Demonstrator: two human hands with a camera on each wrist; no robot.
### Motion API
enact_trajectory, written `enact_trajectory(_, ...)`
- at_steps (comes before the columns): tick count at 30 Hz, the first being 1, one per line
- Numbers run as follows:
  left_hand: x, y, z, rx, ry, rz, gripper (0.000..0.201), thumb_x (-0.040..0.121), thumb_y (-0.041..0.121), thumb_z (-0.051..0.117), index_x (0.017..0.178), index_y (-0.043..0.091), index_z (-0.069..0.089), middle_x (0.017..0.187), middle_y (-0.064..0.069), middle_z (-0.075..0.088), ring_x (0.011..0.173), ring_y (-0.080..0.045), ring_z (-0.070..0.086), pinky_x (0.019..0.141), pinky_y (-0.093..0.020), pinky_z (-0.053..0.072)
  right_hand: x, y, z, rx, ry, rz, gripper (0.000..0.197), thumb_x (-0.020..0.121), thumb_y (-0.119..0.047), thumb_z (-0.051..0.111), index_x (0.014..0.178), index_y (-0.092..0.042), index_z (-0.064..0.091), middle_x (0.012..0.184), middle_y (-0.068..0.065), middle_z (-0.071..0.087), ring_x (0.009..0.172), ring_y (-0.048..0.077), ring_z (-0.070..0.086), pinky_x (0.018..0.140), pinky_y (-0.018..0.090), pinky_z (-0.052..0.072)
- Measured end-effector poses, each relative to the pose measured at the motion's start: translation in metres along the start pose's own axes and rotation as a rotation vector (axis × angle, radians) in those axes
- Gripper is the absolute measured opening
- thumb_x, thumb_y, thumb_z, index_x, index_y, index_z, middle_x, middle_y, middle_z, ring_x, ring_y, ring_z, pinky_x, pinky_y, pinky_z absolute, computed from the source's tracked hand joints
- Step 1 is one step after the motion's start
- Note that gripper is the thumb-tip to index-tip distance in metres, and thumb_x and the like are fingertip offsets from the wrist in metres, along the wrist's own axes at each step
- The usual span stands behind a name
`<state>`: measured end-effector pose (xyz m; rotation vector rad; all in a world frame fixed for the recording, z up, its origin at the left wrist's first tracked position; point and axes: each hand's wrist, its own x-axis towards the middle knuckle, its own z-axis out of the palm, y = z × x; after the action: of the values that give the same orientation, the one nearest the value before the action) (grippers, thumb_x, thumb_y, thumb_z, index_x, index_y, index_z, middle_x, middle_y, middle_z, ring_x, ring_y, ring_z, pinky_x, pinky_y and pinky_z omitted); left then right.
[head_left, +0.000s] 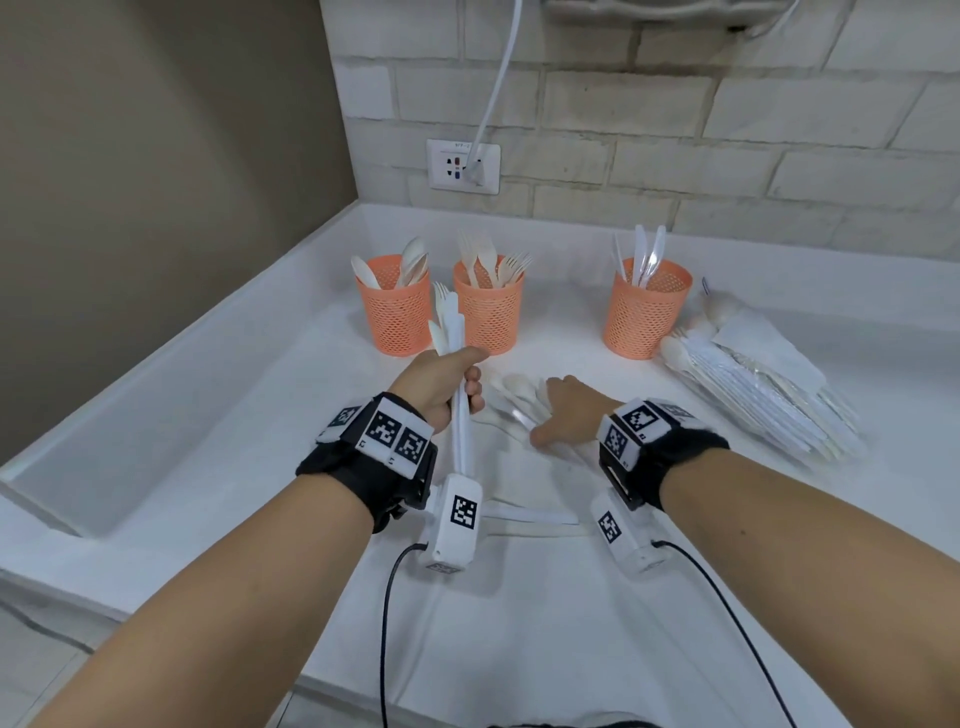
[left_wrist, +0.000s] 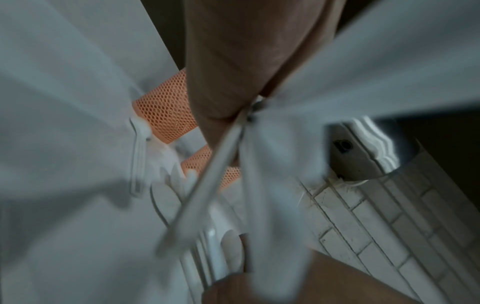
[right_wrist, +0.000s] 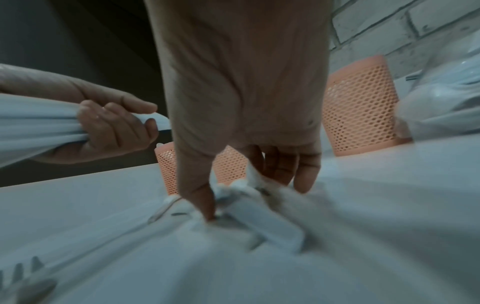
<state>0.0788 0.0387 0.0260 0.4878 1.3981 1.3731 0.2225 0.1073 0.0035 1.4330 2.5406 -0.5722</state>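
Observation:
My left hand (head_left: 457, 379) grips an upright bundle of white plastic cutlery (head_left: 448, 322), a fork's tines showing at its top; in the left wrist view the handles (left_wrist: 259, 185) fan out blurred below the palm. Just to its right, my right hand (head_left: 556, 410) reaches down onto loose spoons and other cutlery (head_left: 517, 387) on the white counter. In the right wrist view its thumb and fingers (right_wrist: 303, 176) curl around several of these pieces (right_wrist: 272, 222). Behind stand three orange mesh cups: spoons (head_left: 395, 312), forks (head_left: 488, 306), knives (head_left: 647, 306).
A pile of wrapped cutlery packets (head_left: 753, 389) lies at the right of the counter (head_left: 260, 415). A brick wall with a socket (head_left: 462, 166) and a white cable closes the back, a plain wall the left. Black cables trail from both wrist cameras.

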Motion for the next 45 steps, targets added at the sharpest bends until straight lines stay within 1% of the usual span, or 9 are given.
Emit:
enact_trajectory(4, 0.0, -0.001, -0.003, -0.002, 0.0, 0.011, 0.019, 0.09, 0.008, 0.056, 0.076, 0.01, 0.043, 0.041, 0.003, 0.038, 0.032, -0.007, 0.035, 0.037, -0.016, 0.036, 0.002, -0.004, 0.0, 0.055, -0.039, -0.011, 0.017, 0.084, -0.018, 0.06, 0.084, -0.006, 0.048, 0.073, -0.001, 0.039, 0.081, 0.021, 0.045, 0.051, 0.021, 0.028)
enact_trajectory(6, 0.0, -0.003, -0.006, -0.006, 0.008, 0.009, 0.021, 0.091, 0.007, 0.056, 0.074, 0.01, 0.043, 0.042, 0.003, 0.038, 0.031, -0.007, 0.035, 0.037, -0.016, 0.036, 0.002, -0.006, 0.002, 0.011, -0.043, 0.0, 0.027, 0.086, -0.013, 0.054, 0.066, -0.011, 0.035, 0.072, 0.0, 0.036, 0.072, 0.02, 0.045, 0.05, 0.021, 0.028)
enact_trajectory(11, 0.002, -0.007, -0.01, -0.014, 0.018, -0.005, 0.023, 0.092, 0.009, 0.055, 0.072, 0.011, 0.044, 0.044, 0.003, 0.039, 0.031, -0.007, 0.037, 0.036, -0.016, 0.037, -0.001, -0.009, 0.006, 0.005, -0.07, -0.02, 0.014, 0.093, -0.015, 0.043, 0.095, -0.007, 0.032, 0.075, 0.0, 0.036, 0.083, 0.024, 0.046, 0.051, 0.023, 0.028)
enact_trajectory(15, 0.002, -0.008, -0.012, -0.005, 0.019, 0.006, 0.022, 0.091, 0.012, 0.057, 0.073, 0.012, 0.045, 0.046, 0.002, 0.04, 0.032, -0.007, 0.037, 0.037, -0.016, 0.038, -0.004, -0.005, -0.002, 0.08, -0.107, -0.004, 0.023, 0.096, -0.017, 0.036, 0.113, -0.001, 0.037, 0.095, 0.008, 0.046, 0.086, 0.022, 0.045, 0.07, 0.029, 0.036)
enact_trajectory(18, 0.003, -0.008, -0.014, 0.011, 0.04, 0.026, 0.019, 0.09, 0.017, 0.06, 0.075, 0.013, 0.049, 0.047, 0.003, 0.04, 0.033, -0.006, 0.037, 0.038, -0.017, 0.039, -0.005, 0.001, -0.009, 0.294, -0.108, -0.004, 0.009, 0.094, -0.011, 0.034, 0.102, -0.007, 0.032, 0.086, 0.01, 0.057, 0.068, 0.02, 0.051, 0.066, 0.03, 0.041)
enact_trajectory(23, 0.001, -0.008, -0.008, -0.004, 0.055, 0.1, 0.019, 0.087, 0.028, 0.065, 0.077, 0.015, 0.055, 0.056, 0.002, 0.038, 0.039, -0.007, 0.037, 0.043, -0.02, 0.037, -0.012, -0.003, -0.022, 0.827, 0.034, -0.108, 0.013, 0.092, -0.008, 0.036, 0.082, -0.016, 0.034, 0.078, 0.004, 0.042, 0.063, 0.013, 0.044, 0.055, 0.024, 0.036)
enact_trajectory(30, -0.003, 0.003, 0.018, -0.193, -0.041, 0.185, 0.017, 0.082, 0.021, 0.069, 0.089, 0.007, 0.063, 0.046, 0.002, 0.055, 0.036, -0.012, 0.049, 0.038, -0.021, 0.043, -0.021, -0.037, -0.022, 1.094, 0.105, -0.341, 0.031, 0.095, -0.009, 0.039, 0.126, -0.008, 0.037, 0.081, 0.002, 0.054, 0.061, 0.01, 0.05, 0.056, 0.022, 0.044)
enact_trajectory(36, 0.004, 0.006, 0.016, -0.156, -0.05, 0.175, 0.037, 0.085, 0.018, 0.067, 0.114, -0.003, 0.061, 0.095, -0.015, 0.069, 0.086, -0.025, 0.069, 0.067, -0.034, 0.058, -0.021, -0.038, -0.021, 1.038, 0.063, -0.442, 0.04, 0.101, -0.019, 0.034, 0.14, -0.013, 0.032, 0.137, 0.0, 0.047, 0.126, 0.01, 0.046, 0.087, 0.007, 0.045)
enact_trajectory(45, 0.018, 0.004, 0.01, -0.207, -0.041, 0.134, 0.027, 0.092, 0.021, 0.056, 0.105, -0.003, 0.06, 0.095, -0.02, 0.067, 0.088, -0.032, 0.065, 0.081, -0.046, 0.054, -0.017, -0.026, -0.028, 1.054, 0.11, -0.347, 0.018, 0.101, -0.016, 0.033, 0.111, -0.018, 0.048, 0.085, -0.001, 0.059, 0.075, 0.008, 0.058, 0.069, 0.02, 0.052)
